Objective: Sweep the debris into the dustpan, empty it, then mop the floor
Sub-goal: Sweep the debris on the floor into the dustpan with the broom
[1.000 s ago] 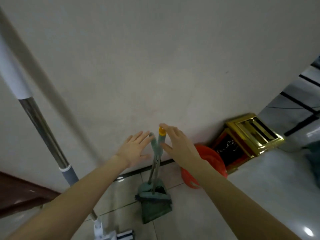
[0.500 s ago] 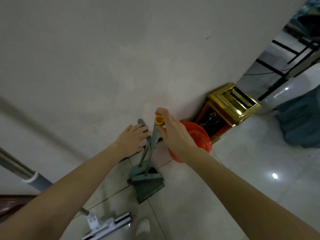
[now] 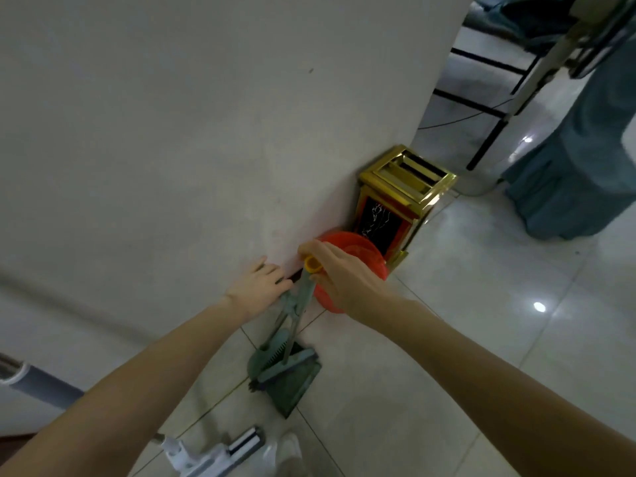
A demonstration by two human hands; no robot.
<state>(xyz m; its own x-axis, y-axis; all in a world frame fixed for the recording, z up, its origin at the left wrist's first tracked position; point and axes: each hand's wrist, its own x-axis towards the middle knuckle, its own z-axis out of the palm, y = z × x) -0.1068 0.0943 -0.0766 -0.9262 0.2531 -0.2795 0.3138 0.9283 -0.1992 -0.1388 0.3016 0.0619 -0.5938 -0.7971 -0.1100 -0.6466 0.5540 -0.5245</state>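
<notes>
Right hand point(image 3: 339, 278): clamped on broom point(image 3: 303, 297) handle top. Left hand point(image 3: 256, 287): closed on dustpan point(image 3: 289, 383) handle. Both tools stand against the wall point(image 3: 172, 132).

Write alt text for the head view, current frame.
Seen from above, a person's right hand grips the yellow-capped top of a green handle and the left hand reaches a second one, both rising from a broom and dustpan standing by a white wall. A red basin and gold bin sit behind; a mop lies lower left.
</notes>
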